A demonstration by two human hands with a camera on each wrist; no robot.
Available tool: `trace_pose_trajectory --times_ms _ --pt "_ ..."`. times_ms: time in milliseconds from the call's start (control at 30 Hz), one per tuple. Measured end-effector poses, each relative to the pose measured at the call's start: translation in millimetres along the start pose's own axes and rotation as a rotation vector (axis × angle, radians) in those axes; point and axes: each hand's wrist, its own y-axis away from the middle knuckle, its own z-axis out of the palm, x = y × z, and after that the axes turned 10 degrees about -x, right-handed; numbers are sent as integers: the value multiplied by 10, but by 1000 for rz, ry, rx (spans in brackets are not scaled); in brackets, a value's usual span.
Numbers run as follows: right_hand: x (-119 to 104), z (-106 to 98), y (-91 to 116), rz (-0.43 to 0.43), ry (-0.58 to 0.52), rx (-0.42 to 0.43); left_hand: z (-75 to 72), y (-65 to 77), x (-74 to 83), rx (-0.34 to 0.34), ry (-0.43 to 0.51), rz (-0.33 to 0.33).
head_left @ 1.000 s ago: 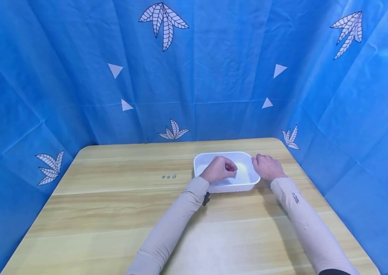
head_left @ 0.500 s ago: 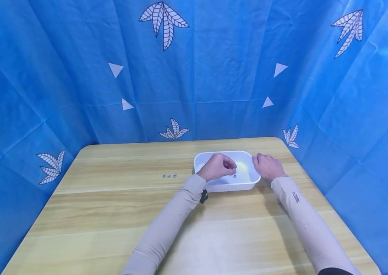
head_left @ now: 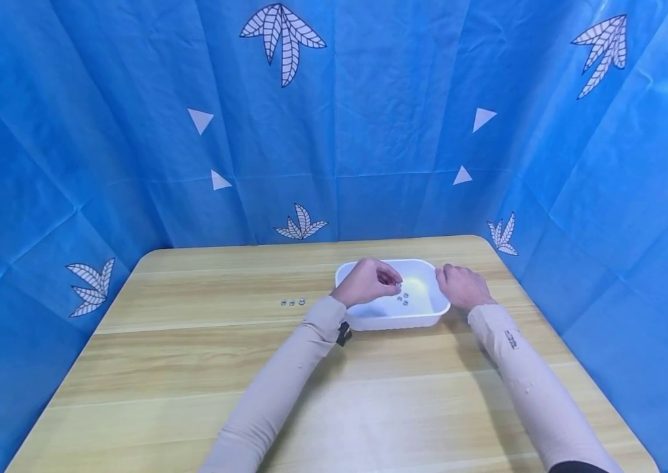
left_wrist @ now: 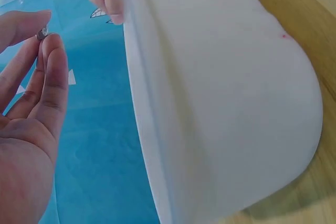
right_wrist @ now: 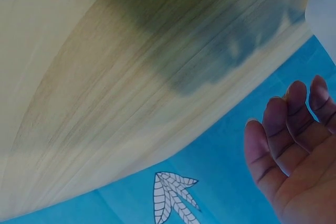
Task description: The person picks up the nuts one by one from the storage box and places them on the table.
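Note:
In the head view, my left hand (head_left: 367, 284) is over the white plastic tray (head_left: 391, 322), coming in from its left side. Its thumb and fingertips pinch a small silvery metal nut (left_wrist: 42, 33), seen in the left wrist view. Three similar nuts (head_left: 405, 303) lie on the tray floor just below those fingertips. At the tray's right rim, my right hand (head_left: 464, 288) holds the edge; its thumb is hidden in the right wrist view, where the other fingers (right_wrist: 281, 132) are bent.
On the wooden table (head_left: 192, 368), left of the tray, three more small nuts (head_left: 292, 303) sit in a short row. A blue patterned curtain (head_left: 393, 118) closes off the back and both sides.
My left hand has shifted slightly left and up over the tray. More nuts show on the tray floor than before. The right hand keeps its place at the rim.

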Motion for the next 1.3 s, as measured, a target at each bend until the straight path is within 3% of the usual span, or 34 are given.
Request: trace_pose_trajectory --times_ms 667,867,1300 --pt "27 17 16 5 -23 -3 -255 215 -1 61 5 -26" --pt "32 25 4 8 -25 -20 -312 281 -44 85 -23 -27" --pt "44 37 -11 2 -27 -27 -435 411 -140 112 11 -59"
